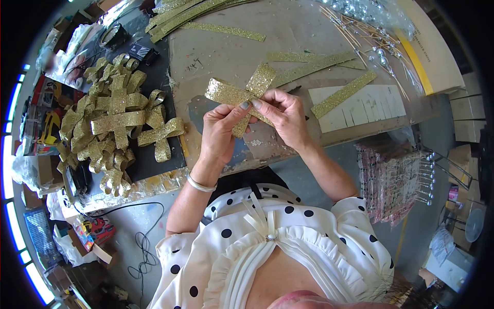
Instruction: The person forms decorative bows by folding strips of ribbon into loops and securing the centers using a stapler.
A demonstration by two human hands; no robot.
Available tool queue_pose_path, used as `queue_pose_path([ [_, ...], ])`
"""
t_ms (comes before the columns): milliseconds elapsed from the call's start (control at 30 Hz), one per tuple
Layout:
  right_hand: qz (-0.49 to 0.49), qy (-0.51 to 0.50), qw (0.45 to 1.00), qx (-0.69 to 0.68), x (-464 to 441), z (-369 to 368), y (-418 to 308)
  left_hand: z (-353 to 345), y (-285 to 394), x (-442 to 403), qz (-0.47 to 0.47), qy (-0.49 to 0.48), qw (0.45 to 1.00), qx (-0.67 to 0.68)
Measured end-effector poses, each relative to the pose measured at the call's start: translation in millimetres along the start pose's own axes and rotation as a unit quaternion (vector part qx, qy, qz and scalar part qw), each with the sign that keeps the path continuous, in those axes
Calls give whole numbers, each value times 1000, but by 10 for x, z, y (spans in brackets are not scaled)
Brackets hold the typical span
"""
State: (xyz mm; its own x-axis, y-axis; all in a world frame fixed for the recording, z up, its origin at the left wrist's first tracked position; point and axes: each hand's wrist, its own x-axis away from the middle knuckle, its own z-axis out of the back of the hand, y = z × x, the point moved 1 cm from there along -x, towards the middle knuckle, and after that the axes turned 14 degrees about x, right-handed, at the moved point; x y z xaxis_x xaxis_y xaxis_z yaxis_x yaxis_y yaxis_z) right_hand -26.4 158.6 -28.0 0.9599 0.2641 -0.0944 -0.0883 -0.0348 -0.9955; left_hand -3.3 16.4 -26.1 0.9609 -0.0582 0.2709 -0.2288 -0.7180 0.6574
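Observation:
Between my two hands, above the table's front edge, is a gold glitter ribbon bow (226,91) with crossing loops. My left hand (222,123) pinches its centre from the left, thumb on top. From the other side my right hand (284,116) grips the same crossing, and the two thumbs nearly meet there. Part of the bow is covered by my fingers. To the left lies a pile of looped gold bows (118,121) on a black surface. A single gold strip (343,94) rests on a pale marked card (355,110) right of my hands.
Long gold strips (195,15) lie at the table's back, with more strips (314,68) behind my right hand. Thin sticks with silver beads (381,56) sit at the back right near a yellow-edged box (432,51). Bundled beaded sticks (391,177) hang below the table's right side.

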Motion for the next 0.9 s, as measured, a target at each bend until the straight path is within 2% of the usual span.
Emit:
queue_pose_path([
  [167,27,15,999,22,38,-18,-7,25,0,17,-14,-18,1000,-16],
  [367,27,14,999,43,82,-24,9,22,28,60,30,-6,1000,-5],
  [667,31,33,997,63,136,-54,-20,35,-13,106,-23,-22,999,-7],
  [900,38,23,996,75,174,-53,55,0,32,144,27,-5,1000,14],
])
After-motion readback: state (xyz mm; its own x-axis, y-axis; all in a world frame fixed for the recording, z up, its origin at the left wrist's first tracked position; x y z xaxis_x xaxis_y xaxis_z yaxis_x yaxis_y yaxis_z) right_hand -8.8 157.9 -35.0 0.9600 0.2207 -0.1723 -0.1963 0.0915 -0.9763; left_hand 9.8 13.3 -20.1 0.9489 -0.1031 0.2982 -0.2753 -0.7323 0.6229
